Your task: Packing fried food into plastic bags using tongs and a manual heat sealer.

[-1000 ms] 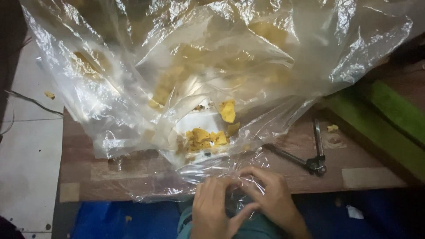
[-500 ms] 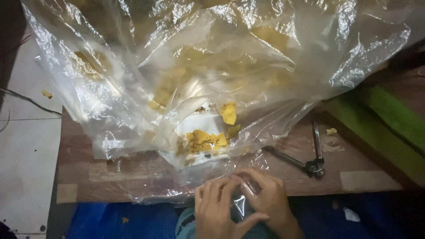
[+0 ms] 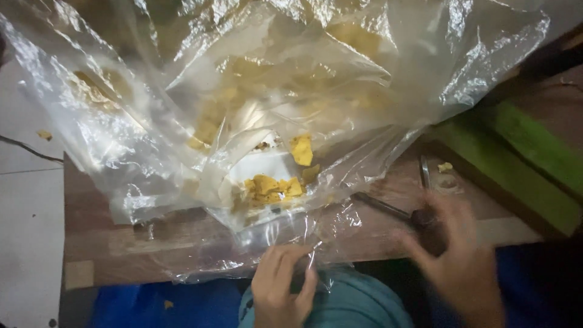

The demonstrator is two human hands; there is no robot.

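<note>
The left hand (image 3: 282, 291) is pinching the near edge of a big clear plastic bag (image 3: 255, 121) at about 6 o'clock in the view. Its fingers are curled narrow around a fold of the film, which is being pressed against something round and teal (image 3: 352, 304) below. Holding the edge there seems to be keeping the loose sheet from sliding off the wooden board (image 3: 152, 243).

The right hand (image 3: 452, 255) is blurred at about 4 o'clock, with its fingers spread wide and holding nothing. It is hovering just beside a dark metal tool (image 3: 401, 209) lying on the board, near enough that it may be touching the tool's end; the blur is hiding whether it does.

The bag is spreading over most of the upper view, from 9 o'clock round to 2 o'clock, crumpled and glossy, with its mouth falling toward the person. Inside it, yellow chips (image 3: 273, 185) are gathering at the centre on a white patch. More pale yellow pieces are showing dimly through the film toward 12 o'clock. They are sitting at the low point of the bag, where the sagging film would collect them.

No label or print is showing on the bag. A green strip (image 3: 534, 164) is running diagonally at 3 o'clock. A blue sheet (image 3: 152, 304) is lying under the board at 7 o'clock, carrying one yellow crumb. Another crumb (image 3: 445, 166) is resting on the board near the tool.
</note>
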